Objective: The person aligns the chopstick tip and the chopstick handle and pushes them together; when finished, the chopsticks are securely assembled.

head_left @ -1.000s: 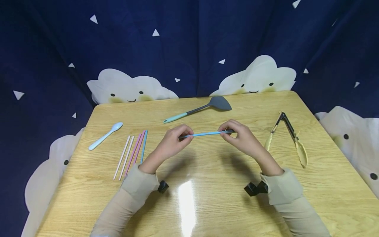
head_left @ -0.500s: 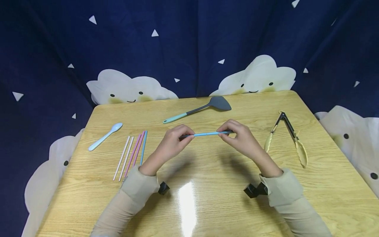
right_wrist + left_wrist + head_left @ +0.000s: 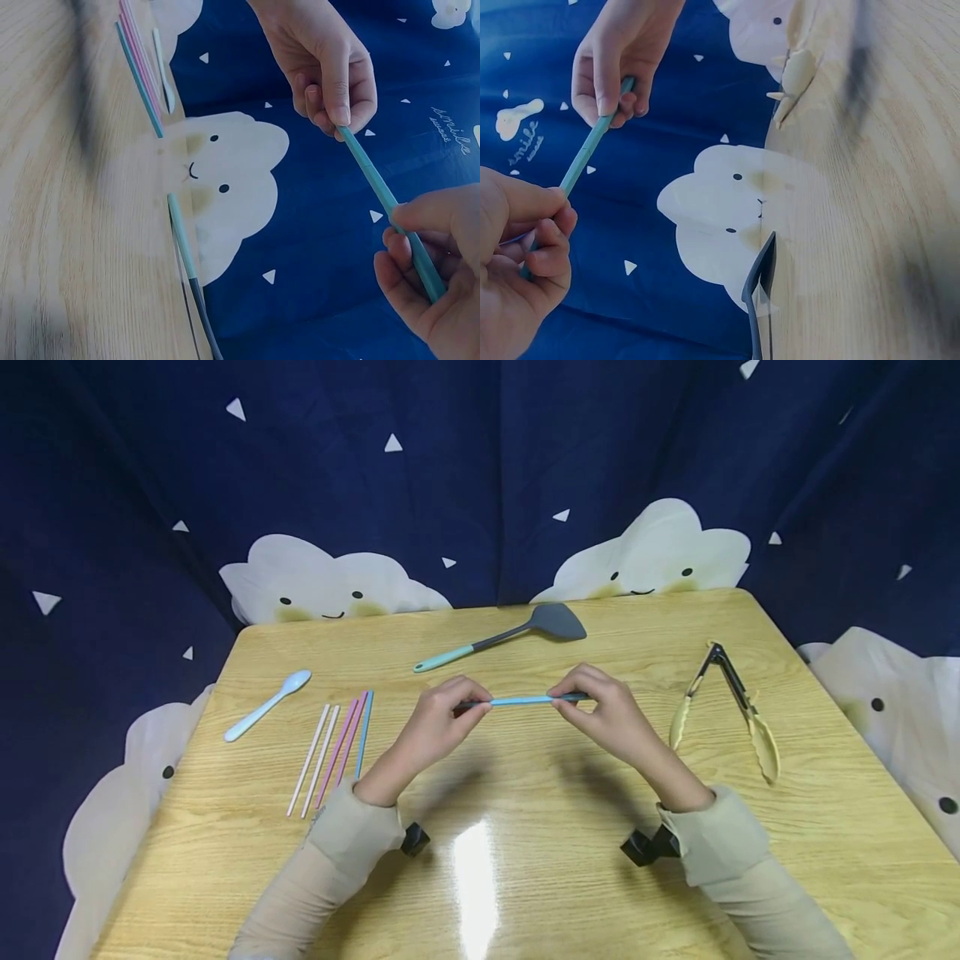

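A thin blue straw (image 3: 521, 700) is held level above the middle of the table, one end in each hand. My left hand (image 3: 438, 717) pinches its left end between thumb and fingers, while my right hand (image 3: 603, 708) pinches the right end the same way. Both ends are partly hidden by the fingers. In the left wrist view the straw (image 3: 585, 154) looks straight, with a faint line across it near the middle. The right wrist view shows the straw (image 3: 371, 176) running between the same two hands.
White straws (image 3: 308, 760), pink straws (image 3: 348, 737) and another blue straw (image 3: 363, 735) lie left of my left hand. Further left is a light blue spoon (image 3: 267, 705). A spatula (image 3: 502, 637) lies behind the hands, and tongs (image 3: 723, 693) with yellow tips lie spread at right.
The straw was slightly bent near its middle a second ago and looks straighter now. My right hand has shifted very slightly left; the other things have not moved.
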`<move>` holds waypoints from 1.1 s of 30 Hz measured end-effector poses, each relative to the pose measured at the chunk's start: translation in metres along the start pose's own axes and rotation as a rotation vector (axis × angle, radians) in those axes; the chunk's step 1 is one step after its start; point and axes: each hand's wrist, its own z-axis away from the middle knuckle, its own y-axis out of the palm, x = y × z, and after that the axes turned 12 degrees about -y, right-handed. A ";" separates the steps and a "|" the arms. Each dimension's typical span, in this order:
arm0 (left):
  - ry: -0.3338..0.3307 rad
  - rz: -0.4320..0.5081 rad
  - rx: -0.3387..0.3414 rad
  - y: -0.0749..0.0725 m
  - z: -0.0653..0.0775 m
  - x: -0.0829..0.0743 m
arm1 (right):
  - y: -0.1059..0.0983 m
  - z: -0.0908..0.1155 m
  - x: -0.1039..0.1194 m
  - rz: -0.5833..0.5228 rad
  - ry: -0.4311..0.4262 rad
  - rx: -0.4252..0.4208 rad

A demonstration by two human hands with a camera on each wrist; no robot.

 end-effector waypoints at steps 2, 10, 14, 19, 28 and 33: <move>0.001 -0.001 0.001 0.000 0.000 0.000 | 0.000 0.000 0.000 0.006 0.000 0.003; -0.007 -0.022 0.042 -0.004 -0.004 -0.003 | -0.001 0.000 -0.002 0.014 0.005 -0.010; -0.021 -0.046 0.062 -0.007 -0.005 -0.005 | 0.000 0.000 -0.002 0.006 0.010 -0.011; -0.005 -0.171 0.059 -0.007 -0.006 -0.006 | 0.002 -0.001 -0.003 0.004 0.042 -0.004; -0.026 -0.372 0.054 -0.007 -0.005 -0.006 | 0.006 -0.001 -0.006 -0.033 0.082 0.079; -0.057 -0.372 0.066 -0.011 -0.002 -0.002 | 0.005 -0.001 -0.010 -0.082 0.127 0.126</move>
